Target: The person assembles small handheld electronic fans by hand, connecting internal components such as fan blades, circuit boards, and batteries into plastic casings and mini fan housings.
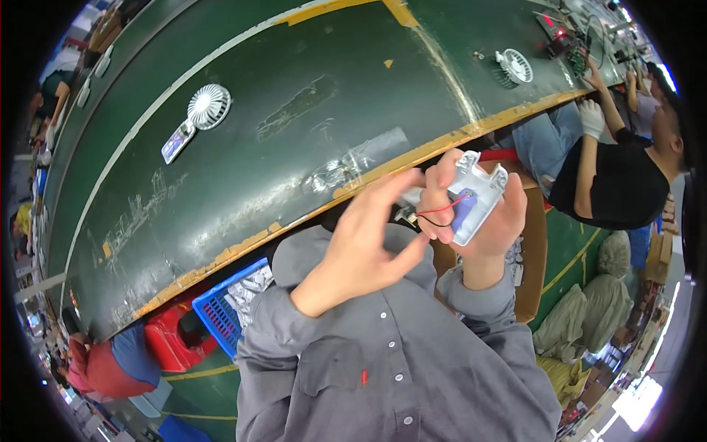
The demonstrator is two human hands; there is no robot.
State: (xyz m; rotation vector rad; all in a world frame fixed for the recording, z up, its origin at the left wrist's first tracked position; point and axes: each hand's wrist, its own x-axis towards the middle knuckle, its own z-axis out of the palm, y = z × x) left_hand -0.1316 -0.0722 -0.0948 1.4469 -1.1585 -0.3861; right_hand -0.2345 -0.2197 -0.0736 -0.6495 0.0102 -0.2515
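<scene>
In my right hand (507, 215) is a white plastic housing (482, 210), its open inner side turned up and two prongs at its far end. A purple battery (463, 215) lies inside it. Red and black wires (436, 212) run from there past my curled fingers to a small part (405, 214), whose kind I cannot make out. My left hand (361, 239) hovers just left of this small part, thumb and fingers apart, slightly blurred. Both hands are above my lap, at the near edge of the green workbench (243, 191).
A white handheld fan (209, 107) lies on the bench, and another fan head (513, 68) sits farther right. A blue basket (219, 313) of white parts and a red stool (168, 339) stand left. An open cardboard box (535, 272) is under my right arm. A co-worker (615, 158) sits at right.
</scene>
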